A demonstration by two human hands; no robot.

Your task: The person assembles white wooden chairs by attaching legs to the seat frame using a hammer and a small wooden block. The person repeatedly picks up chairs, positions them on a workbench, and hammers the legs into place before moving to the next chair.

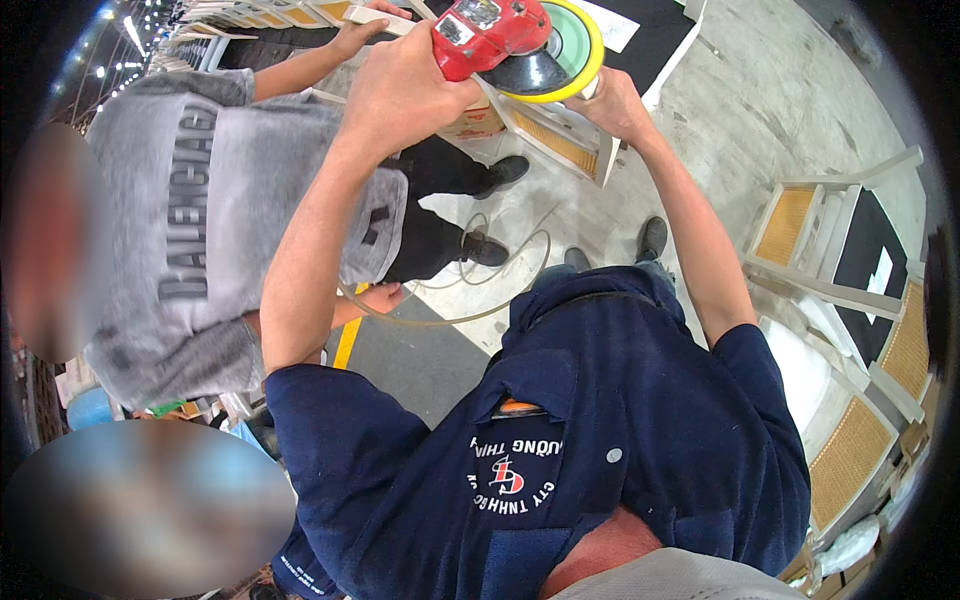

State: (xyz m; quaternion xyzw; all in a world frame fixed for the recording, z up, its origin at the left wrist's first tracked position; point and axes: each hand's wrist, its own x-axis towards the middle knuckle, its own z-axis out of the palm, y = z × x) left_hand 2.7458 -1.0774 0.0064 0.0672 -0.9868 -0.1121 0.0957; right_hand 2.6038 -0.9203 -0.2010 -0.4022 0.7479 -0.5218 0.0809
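1. At the upper edge, a red power tool is gripped by the left hand, fingers wrapped around its body.
2. Beside its yellow-rimmed pad, the right hand is curled; whether anything is pinched cannot be told.
3. The work is judged to be under way; pad contact is hidden, and finished surfaces cannot be told from unfinished ones.
4. Counted, near to far: one tool, one pad, one co-worker in grey, one looped hose, one pale chair below the pad; at far right, three cane panels are seen. Upper-left chairs cannot be counted.
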